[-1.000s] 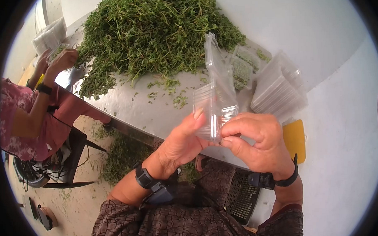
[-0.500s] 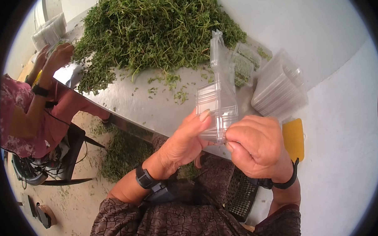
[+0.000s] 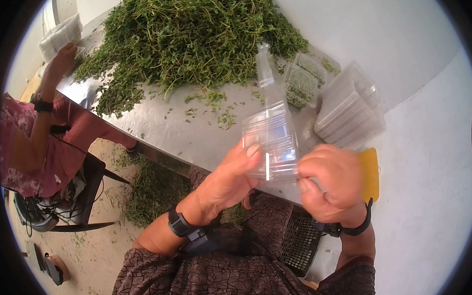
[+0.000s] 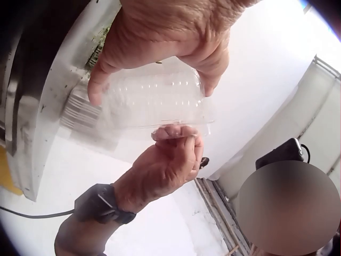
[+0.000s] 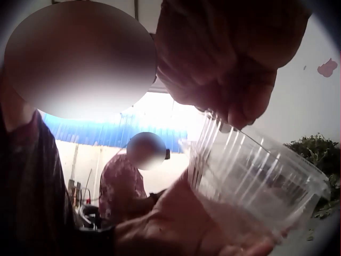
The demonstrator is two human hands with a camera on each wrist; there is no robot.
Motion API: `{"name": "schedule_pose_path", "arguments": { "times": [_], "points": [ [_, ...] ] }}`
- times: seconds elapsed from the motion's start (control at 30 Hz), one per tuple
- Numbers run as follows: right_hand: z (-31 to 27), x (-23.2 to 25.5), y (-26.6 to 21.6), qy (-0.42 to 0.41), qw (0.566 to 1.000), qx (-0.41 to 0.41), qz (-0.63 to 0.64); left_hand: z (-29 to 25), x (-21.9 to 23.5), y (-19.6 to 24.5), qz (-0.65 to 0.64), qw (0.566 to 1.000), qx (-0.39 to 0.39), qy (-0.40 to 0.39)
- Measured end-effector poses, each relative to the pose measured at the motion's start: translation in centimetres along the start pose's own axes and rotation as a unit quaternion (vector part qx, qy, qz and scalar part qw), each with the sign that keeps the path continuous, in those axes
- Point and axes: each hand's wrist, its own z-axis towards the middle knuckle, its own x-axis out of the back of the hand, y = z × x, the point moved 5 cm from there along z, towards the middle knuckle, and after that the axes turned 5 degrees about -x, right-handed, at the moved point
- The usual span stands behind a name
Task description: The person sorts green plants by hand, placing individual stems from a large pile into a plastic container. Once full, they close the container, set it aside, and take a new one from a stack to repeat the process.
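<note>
Over the near edge of the metal table, my left hand (image 3: pixel 226 174) grips a clear plastic clamshell container (image 3: pixel 269 130), its lid side pointing away from me. In the left wrist view, thumb and fingers span the container's two sides (image 4: pixel 154 98). My right hand (image 3: pixel 331 183) has its fingers curled and pinches the container's near right rim. From the right wrist view the ribbed walls (image 5: pixel 256 165) are see-through, with no greens inside. Beyond it, a big heap of leafy green stems (image 3: pixel 190 40) covers the table's far part.
Clear containers with greens (image 3: pixel 301 85) stand behind my right hand, beside a tall stack of nested clear containers (image 3: pixel 349 109). A yellow board (image 3: pixel 370 174) lies at the right and a black crate (image 3: pixel 302 244) sits below. Another person (image 3: pixel 33 139) sits at the left.
My right hand has shifted a little right along with the container's rim, and the container has turned so its broad side shows more. The other person's hand has moved farther left.
</note>
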Motion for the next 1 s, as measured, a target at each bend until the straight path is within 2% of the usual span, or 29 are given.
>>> {"name": "schedule_pose_path", "arguments": {
  "times": [0.07,0.23,0.37,0.43,0.47,0.67,0.73,0.87,0.93,1.0],
  "points": [
    [0.0,0.4,0.2,0.015,1.0,-0.001,0.001,0.1,0.3,-0.2,-0.012,1.0,-0.003,-0.003],
    [0.3,-0.1,0.2,-0.006,0.998,-0.04,0.051,0.6,-0.1,-0.1,-0.043,0.999,-0.008,-0.011],
    [0.0,-1.0,0.0,0.013,0.994,-0.07,0.083,0.5,-0.1,0.0,0.005,1.0,-0.019,-0.017],
    [-0.6,-1.8,0.3,-0.039,0.996,-0.056,0.064,0.4,0.3,-0.2,-0.002,1.0,0.012,-0.008],
    [-0.7,-1.7,0.3,-0.036,0.996,-0.055,0.06,0.4,0.3,-0.2,0.001,1.0,0.012,-0.013],
    [-0.9,0.8,0.4,0.002,0.99,-0.1,0.104,0.4,1.1,-0.2,-0.04,0.998,-0.038,-0.045],
    [-0.6,2.2,-0.2,0.055,0.99,-0.105,0.082,0.3,0.9,-0.1,-0.091,0.995,-0.017,-0.041],
    [-0.2,4.6,-1.3,0.115,0.985,-0.116,0.063,0.6,1.5,0.2,-0.095,0.993,-0.016,-0.072],
    [0.2,6.1,-2.1,0.158,0.98,-0.08,-0.091,0.4,1.5,0.4,-0.099,0.993,-0.012,-0.067],
    [0.0,7.1,-1.4,0.181,0.972,-0.057,-0.136,0.2,1.7,0.4,-0.116,0.991,-0.01,-0.067]
  ]
}}
